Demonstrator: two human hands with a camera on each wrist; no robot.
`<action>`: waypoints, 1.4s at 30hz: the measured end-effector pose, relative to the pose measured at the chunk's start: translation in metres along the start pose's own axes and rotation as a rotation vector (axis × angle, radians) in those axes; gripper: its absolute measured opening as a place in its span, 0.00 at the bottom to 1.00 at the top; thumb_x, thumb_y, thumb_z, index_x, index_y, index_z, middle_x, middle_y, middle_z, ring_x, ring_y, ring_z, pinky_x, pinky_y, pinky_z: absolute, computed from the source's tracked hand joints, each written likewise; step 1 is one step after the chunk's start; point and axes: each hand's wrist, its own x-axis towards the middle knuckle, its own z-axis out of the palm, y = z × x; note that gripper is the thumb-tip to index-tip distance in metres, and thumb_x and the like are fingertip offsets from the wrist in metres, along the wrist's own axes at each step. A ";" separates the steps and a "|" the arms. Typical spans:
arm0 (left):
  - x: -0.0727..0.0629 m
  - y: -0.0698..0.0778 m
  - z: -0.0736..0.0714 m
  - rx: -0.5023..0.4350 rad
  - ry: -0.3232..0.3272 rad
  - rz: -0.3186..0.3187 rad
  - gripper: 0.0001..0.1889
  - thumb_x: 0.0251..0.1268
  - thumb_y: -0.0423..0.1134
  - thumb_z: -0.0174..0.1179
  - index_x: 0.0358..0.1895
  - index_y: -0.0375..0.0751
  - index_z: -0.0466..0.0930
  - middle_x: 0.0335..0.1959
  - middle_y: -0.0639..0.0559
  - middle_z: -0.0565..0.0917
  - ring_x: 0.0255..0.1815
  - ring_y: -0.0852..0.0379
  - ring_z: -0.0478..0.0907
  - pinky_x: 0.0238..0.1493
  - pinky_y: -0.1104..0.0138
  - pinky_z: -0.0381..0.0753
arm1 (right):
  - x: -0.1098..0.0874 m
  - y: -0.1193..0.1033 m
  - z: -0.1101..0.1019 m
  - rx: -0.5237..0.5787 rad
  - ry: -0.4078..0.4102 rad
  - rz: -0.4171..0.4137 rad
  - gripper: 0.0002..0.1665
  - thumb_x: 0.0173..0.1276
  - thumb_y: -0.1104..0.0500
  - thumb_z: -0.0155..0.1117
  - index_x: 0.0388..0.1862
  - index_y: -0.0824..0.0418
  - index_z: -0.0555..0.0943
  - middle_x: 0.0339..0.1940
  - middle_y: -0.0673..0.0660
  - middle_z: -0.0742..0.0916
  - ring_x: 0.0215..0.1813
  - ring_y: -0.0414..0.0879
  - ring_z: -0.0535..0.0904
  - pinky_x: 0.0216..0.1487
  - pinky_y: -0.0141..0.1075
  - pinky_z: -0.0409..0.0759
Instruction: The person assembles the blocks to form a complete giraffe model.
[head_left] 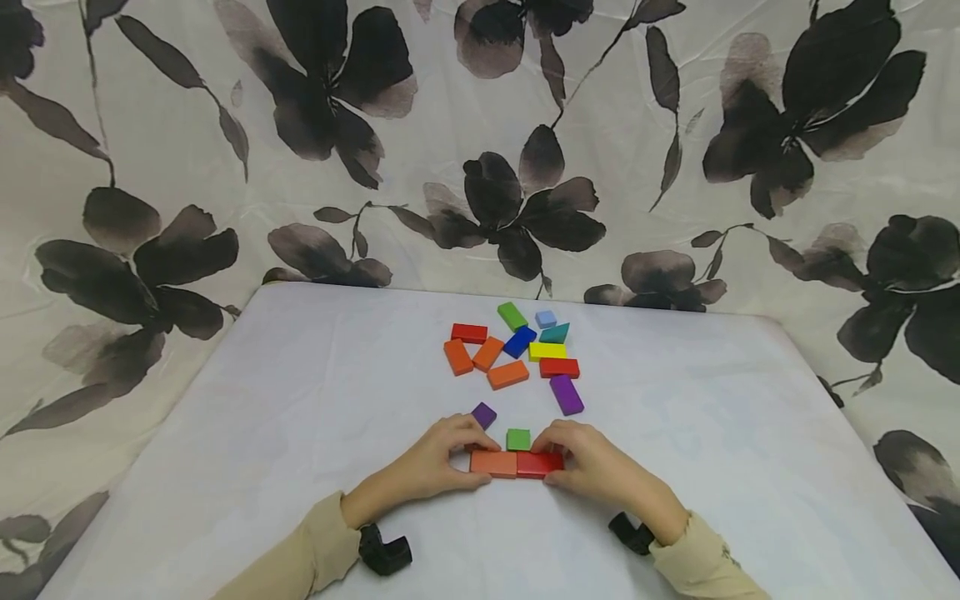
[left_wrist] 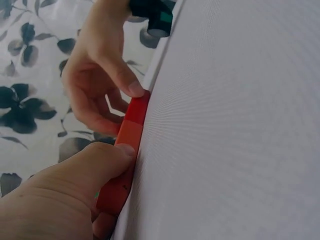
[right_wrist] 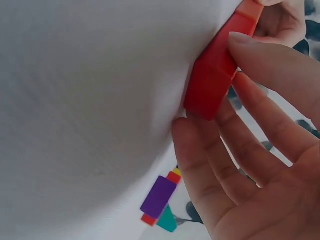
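An orange block and a red block lie end to end in a row near the middle of the table. My left hand pinches the orange block at its left end, thumb on the near side. At the row's other end, the thumb and fingers of my right hand hold the red block, as the right wrist view also shows with the red block between them. Just behind the row sits a small green block. A purple block lies beyond the left fingers.
Farther back on the white table is a loose cluster of several coloured blocks, among them a yellow block, a blue block and a long purple block. Flowered cloth hangs behind the table's far edge.
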 end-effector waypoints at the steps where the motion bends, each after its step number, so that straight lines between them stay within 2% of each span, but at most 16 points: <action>1: -0.001 0.000 0.000 -0.001 0.000 -0.006 0.17 0.56 0.42 0.74 0.50 0.52 0.86 0.41 0.63 0.78 0.45 0.63 0.73 0.46 0.65 0.74 | 0.000 0.001 0.000 0.009 0.001 -0.002 0.18 0.59 0.63 0.75 0.49 0.58 0.84 0.40 0.47 0.83 0.41 0.43 0.76 0.45 0.36 0.81; 9: -0.004 0.001 0.002 0.022 0.010 -0.048 0.17 0.57 0.43 0.73 0.51 0.54 0.86 0.43 0.64 0.77 0.47 0.63 0.72 0.48 0.64 0.73 | -0.002 0.006 0.001 0.076 -0.004 -0.027 0.18 0.60 0.63 0.75 0.50 0.58 0.83 0.42 0.48 0.83 0.43 0.44 0.77 0.47 0.37 0.80; 22: -0.002 0.002 0.002 0.031 0.003 -0.050 0.17 0.58 0.44 0.72 0.51 0.54 0.85 0.43 0.64 0.77 0.47 0.63 0.72 0.48 0.64 0.73 | -0.002 0.012 0.002 0.115 -0.007 -0.022 0.19 0.60 0.62 0.75 0.50 0.56 0.83 0.43 0.46 0.83 0.44 0.41 0.77 0.48 0.35 0.79; 26: -0.001 0.002 0.002 0.033 0.010 -0.039 0.17 0.58 0.44 0.73 0.51 0.54 0.85 0.43 0.64 0.77 0.47 0.63 0.72 0.48 0.64 0.73 | -0.003 0.010 -0.007 0.096 -0.019 -0.004 0.19 0.62 0.59 0.74 0.52 0.57 0.83 0.45 0.47 0.84 0.46 0.43 0.77 0.49 0.37 0.80; 29: -0.001 0.002 0.002 0.027 0.012 -0.044 0.17 0.58 0.44 0.73 0.51 0.55 0.85 0.43 0.65 0.77 0.47 0.63 0.72 0.49 0.64 0.73 | 0.000 0.010 -0.022 0.063 0.026 0.013 0.21 0.64 0.58 0.72 0.54 0.62 0.81 0.47 0.53 0.85 0.47 0.49 0.79 0.49 0.42 0.81; 32: -0.002 0.000 0.002 0.016 0.012 -0.049 0.17 0.58 0.44 0.73 0.51 0.56 0.85 0.43 0.65 0.77 0.48 0.63 0.72 0.49 0.64 0.74 | 0.007 0.013 -0.038 -0.003 0.134 0.071 0.19 0.65 0.60 0.71 0.52 0.66 0.82 0.45 0.58 0.86 0.46 0.52 0.79 0.47 0.45 0.81; 34: -0.002 0.000 0.002 0.011 0.014 -0.041 0.17 0.58 0.44 0.73 0.51 0.56 0.85 0.43 0.65 0.77 0.48 0.63 0.72 0.50 0.64 0.74 | 0.014 0.015 -0.046 -0.055 0.201 0.149 0.17 0.64 0.60 0.71 0.50 0.67 0.83 0.42 0.59 0.85 0.44 0.52 0.79 0.45 0.45 0.81; 38: -0.002 -0.001 0.002 0.013 0.019 -0.035 0.17 0.58 0.44 0.73 0.51 0.55 0.85 0.43 0.64 0.77 0.48 0.63 0.72 0.50 0.64 0.74 | 0.028 0.022 -0.049 -0.127 0.228 0.332 0.17 0.64 0.57 0.72 0.47 0.67 0.83 0.38 0.59 0.84 0.41 0.51 0.78 0.42 0.42 0.81; 42: -0.003 -0.001 0.002 0.011 0.020 -0.029 0.17 0.58 0.44 0.73 0.51 0.55 0.85 0.43 0.64 0.78 0.49 0.63 0.72 0.51 0.63 0.74 | 0.038 0.027 -0.043 -0.131 0.232 0.433 0.19 0.61 0.55 0.75 0.43 0.67 0.81 0.33 0.58 0.83 0.37 0.50 0.77 0.38 0.40 0.80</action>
